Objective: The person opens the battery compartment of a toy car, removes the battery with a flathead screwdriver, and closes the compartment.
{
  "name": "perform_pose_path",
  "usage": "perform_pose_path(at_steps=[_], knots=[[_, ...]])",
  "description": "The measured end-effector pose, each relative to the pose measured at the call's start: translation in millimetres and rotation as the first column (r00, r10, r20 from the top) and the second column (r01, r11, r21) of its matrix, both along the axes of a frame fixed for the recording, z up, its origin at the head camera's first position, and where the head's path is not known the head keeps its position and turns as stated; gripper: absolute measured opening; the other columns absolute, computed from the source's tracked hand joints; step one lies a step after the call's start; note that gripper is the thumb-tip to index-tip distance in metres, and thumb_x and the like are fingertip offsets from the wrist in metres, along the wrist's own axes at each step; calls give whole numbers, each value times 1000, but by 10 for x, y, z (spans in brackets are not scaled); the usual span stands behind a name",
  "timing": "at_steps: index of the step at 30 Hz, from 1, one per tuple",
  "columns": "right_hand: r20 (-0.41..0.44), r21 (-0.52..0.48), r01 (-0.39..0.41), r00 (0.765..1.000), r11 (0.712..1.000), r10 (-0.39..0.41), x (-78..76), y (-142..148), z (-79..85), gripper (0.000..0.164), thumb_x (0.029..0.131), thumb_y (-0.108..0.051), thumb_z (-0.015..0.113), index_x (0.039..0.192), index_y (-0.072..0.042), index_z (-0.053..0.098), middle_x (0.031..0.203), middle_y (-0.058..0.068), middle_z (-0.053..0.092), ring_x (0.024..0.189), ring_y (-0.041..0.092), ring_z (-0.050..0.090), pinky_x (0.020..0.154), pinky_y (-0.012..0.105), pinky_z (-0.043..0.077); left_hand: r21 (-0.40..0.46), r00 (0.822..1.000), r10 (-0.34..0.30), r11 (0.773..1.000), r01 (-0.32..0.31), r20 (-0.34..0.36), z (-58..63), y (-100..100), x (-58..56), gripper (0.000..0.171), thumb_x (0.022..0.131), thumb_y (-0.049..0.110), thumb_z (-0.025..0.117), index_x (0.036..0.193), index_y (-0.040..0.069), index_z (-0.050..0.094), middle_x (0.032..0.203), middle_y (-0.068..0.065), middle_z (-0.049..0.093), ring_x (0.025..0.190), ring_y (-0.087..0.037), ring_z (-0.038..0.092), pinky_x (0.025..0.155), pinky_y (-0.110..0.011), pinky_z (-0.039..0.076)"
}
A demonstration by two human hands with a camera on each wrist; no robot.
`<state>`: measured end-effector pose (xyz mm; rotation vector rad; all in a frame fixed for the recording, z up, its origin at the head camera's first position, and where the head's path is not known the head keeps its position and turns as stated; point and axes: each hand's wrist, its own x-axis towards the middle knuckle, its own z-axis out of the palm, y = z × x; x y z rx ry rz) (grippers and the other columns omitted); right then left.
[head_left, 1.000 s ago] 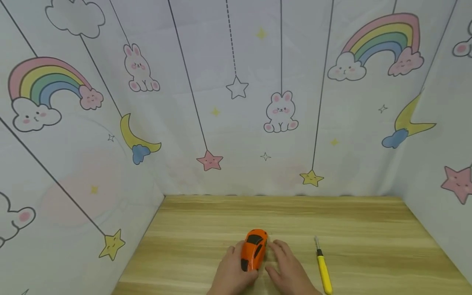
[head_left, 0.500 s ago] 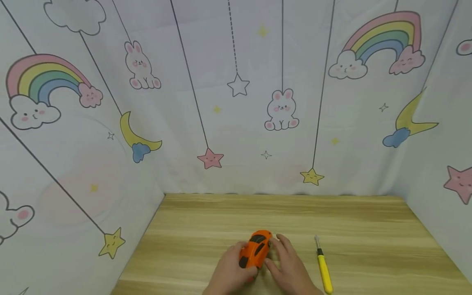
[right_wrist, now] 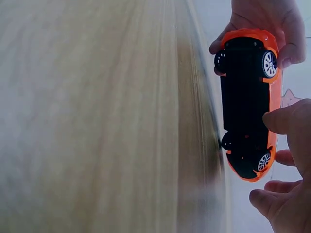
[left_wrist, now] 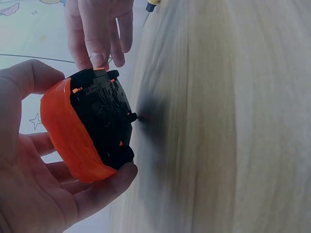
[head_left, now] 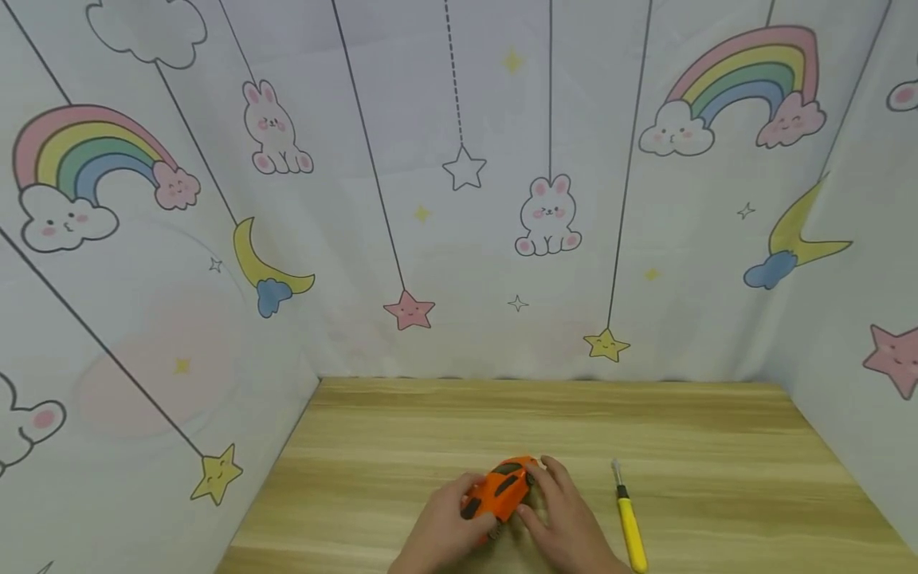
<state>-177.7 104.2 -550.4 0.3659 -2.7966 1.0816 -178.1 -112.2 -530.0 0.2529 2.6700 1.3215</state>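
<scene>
An orange toy car [head_left: 500, 490] with dark windows hangs just over the tabletop, its nose toward the back right. My left hand [head_left: 446, 522] grips its rear end, thumb on one side and fingers on the other. The black underside and spoked wheels face the right wrist camera, where the car [right_wrist: 245, 97] shows lengthwise. Beside the front half, my right hand [head_left: 562, 518] has its thumb and index fingertip at the car's side. Its other fingers extend past the nose, apart from the car [right_wrist: 291, 208].
A screwdriver [head_left: 629, 530] with a yellow handle lies on the wood-grain table [head_left: 402, 422], right of the right hand, its metal tip toward the back. Pale cloth walls [head_left: 459, 239] printed with stars, rabbits and rainbows enclose the back and both sides.
My left hand has turned the car clockwise, its nose swinging to the right. The right hand has moved slightly and its fingertips have come up to the car's side. The screwdriver stays put.
</scene>
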Motion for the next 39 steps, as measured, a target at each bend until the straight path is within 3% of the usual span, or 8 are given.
perform_pose_path(at_steps=[9, 17, 22, 27, 31, 39], knots=[[-48, -7, -17, 999, 1000, 17, -1, 42, -14, 60, 91, -28, 78, 145, -14, 55, 150, 18, 49, 130, 41, 56, 100, 60, 49, 64, 999, -32, 997, 34, -27, 31, -36, -14, 44, 89, 28, 66, 130, 12, 68, 123, -16, 71, 87, -15, 65, 70, -30, 52], [-28, -29, -31, 999, 999, 30, -29, 75, -2, 57, 92, -26, 78, 144, -16, 56, 152, 18, 48, 133, 41, 54, 104, 59, 47, 165, 999, -5, 986, -3, 51, 30, -58, -18, 39, 95, 26, 59, 130, 11, 68, 114, -12, 72, 83, -17, 63, 63, -30, 51], [-33, -68, -29, 999, 997, 27, -45, 104, 2, 59, 92, -20, 77, 146, -17, 54, 152, 18, 48, 135, 40, 53, 106, 59, 45, 175, 996, 11, 984, -26, 85, 44, -72, -50, 38, 95, 27, 56, 127, 14, 71, 112, -5, 70, 85, -19, 59, 65, -32, 46], [-51, -97, -13, 999, 995, 9, -49, 125, -29, 60, 92, -15, 76, 148, -16, 53, 151, 13, 51, 136, 34, 53, 108, 55, 44, 180, 994, 12, 983, -31, 107, 63, -71, -67, 37, 94, 25, 54, 124, 16, 73, 121, -4, 68, 93, -21, 57, 74, -35, 45], [-69, -126, 8, 997, 992, -17, -50, 137, -49, 56, 91, -12, 77, 143, -14, 57, 145, 7, 58, 132, 28, 57, 104, 48, 49, 172, 995, 12, 985, -30, 102, 55, -69, -70, 37, 92, 24, 54, 122, 16, 74, 127, -5, 69, 99, -22, 56, 80, -38, 45], [-81, -206, 46, 995, 978, -64, -65, 172, -64, 47, 83, -8, 82, 127, -18, 69, 125, -7, 67, 117, 18, 65, 96, 39, 55, 190, 992, -13, 982, -12, 128, -8, -79, -106, 36, 93, 25, 57, 124, 17, 74, 129, -6, 68, 97, -21, 57, 79, -38, 47]])
